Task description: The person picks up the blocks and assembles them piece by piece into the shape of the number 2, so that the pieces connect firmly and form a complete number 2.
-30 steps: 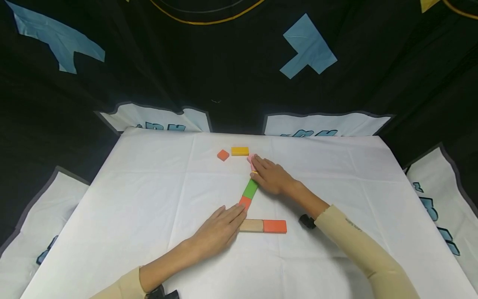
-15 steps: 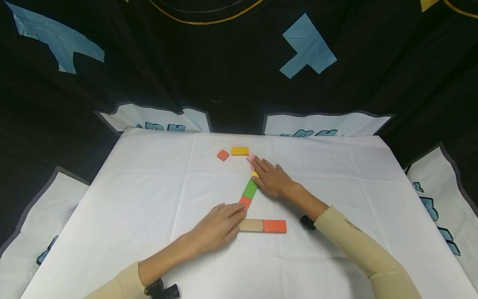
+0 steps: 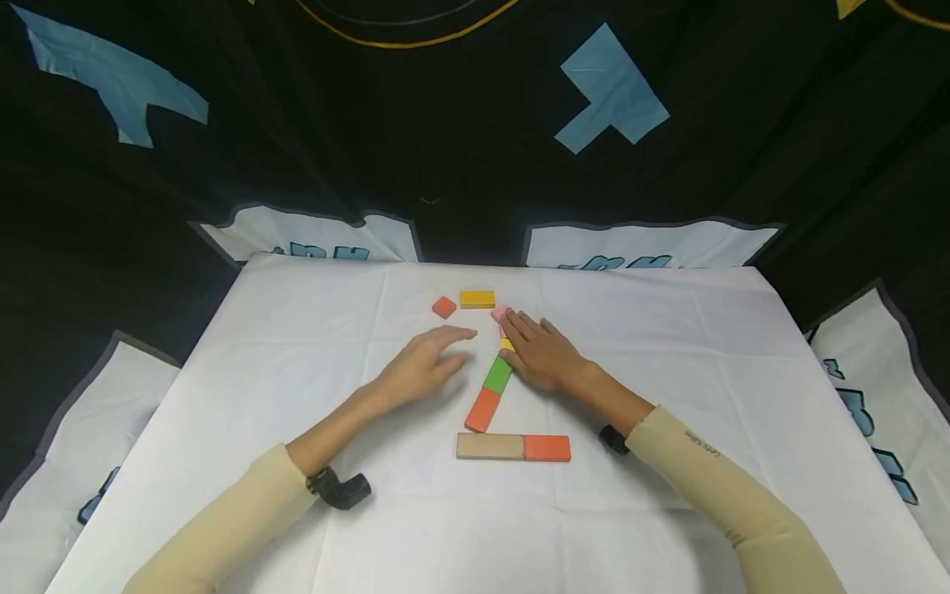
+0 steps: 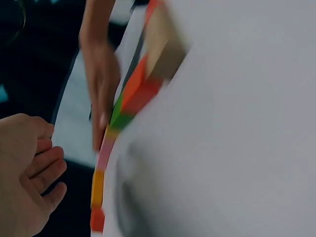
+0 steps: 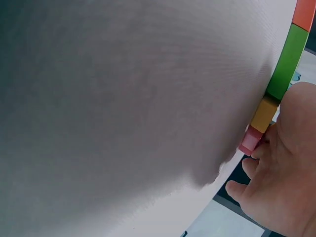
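My left hand [image 3: 419, 367] hovers left of a slanted row of blocks, fingers loosely extended and holding nothing. The row has an orange block [image 3: 483, 410], a green block [image 3: 498, 374], a small yellow block [image 3: 506, 344] and a pink block [image 3: 499, 313], partly hidden. My right hand [image 3: 545, 355] lies along the row's right side, fingers straight over the pink block and thumb at the small yellow one. In the right wrist view its fingers sit right beside the pink block [image 5: 251, 140]. A plain wooden block [image 3: 490, 446] and another orange block [image 3: 547, 448] form a line at the row's near end.
Beyond the row, a longer yellow block [image 3: 477, 299] lies close to the pink one, with a small orange block [image 3: 444, 308] to its left, turned cornerwise. All rest on a white-covered table [image 3: 631, 528]. Dark cloth [image 3: 475, 165] hangs behind the far edge.
My left hand has left the orange block and moved up and away from me, uncovering that block and the wooden one. My right hand stays almost where it was.
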A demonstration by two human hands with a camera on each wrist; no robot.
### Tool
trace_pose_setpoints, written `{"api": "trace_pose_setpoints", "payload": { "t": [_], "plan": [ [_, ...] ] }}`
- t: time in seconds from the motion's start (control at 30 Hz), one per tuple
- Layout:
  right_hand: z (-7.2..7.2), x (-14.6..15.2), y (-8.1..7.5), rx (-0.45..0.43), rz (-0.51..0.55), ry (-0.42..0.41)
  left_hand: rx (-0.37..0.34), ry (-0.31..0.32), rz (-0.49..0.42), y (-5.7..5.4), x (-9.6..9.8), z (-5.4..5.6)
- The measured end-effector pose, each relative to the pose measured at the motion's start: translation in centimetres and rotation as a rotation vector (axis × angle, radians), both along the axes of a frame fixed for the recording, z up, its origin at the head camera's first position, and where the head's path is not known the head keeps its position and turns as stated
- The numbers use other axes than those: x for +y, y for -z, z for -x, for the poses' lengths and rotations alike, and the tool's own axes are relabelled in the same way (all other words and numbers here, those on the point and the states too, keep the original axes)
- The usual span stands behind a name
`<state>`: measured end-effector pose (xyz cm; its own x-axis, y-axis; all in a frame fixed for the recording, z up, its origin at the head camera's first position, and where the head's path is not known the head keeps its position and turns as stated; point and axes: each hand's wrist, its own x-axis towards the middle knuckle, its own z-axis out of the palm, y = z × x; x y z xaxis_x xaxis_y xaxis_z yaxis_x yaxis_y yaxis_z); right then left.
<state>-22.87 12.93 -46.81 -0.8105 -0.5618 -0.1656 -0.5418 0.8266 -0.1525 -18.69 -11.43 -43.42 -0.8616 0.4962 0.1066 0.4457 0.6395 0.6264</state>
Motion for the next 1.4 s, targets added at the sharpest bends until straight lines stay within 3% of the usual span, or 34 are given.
{"api": "trace_pose_setpoints", "payload": {
  "t": [0.1, 0.23, 0.37, 0.53, 0.73, 0.97, 1.13, 1.4],
  "plan": [
    [0.0, 0.1, 0.1, 0.009, -0.006, -0.001, -0.024, -0.066, -0.038, 0.0, -0.1, 3.2],
    [0.0, 0.0, 0.1, 0.008, -0.023, -0.011, -0.014, -0.122, -0.053, 0.8, -0.6, 6.5],
    [0.0, 0.0, 0.0, 0.025, -0.044, -0.023, -0.009, -0.137, -0.042, 1.8, -0.8, 8.6],
    [0.1, 0.1, -0.1, 0.042, -0.045, -0.037, -0.065, -0.146, -0.042, 2.6, -0.9, 10.4],
    [0.2, 0.1, 0.0, 0.039, -0.048, -0.04, -0.126, -0.166, -0.057, 3.9, -0.7, 12.0],
    [0.1, 0.1, 0.0, 0.041, -0.041, -0.041, -0.156, -0.162, -0.049, 5.0, -0.3, 13.1],
    [0.2, 0.1, 0.0, 0.047, -0.051, -0.043, -0.136, -0.168, -0.048, 5.0, 0.1, 13.3],
    [0.1, 0.1, 0.0, 0.044, -0.052, -0.039, -0.099, -0.19, 0.027, 5.0, 1.0, 13.6]
  ]
}}
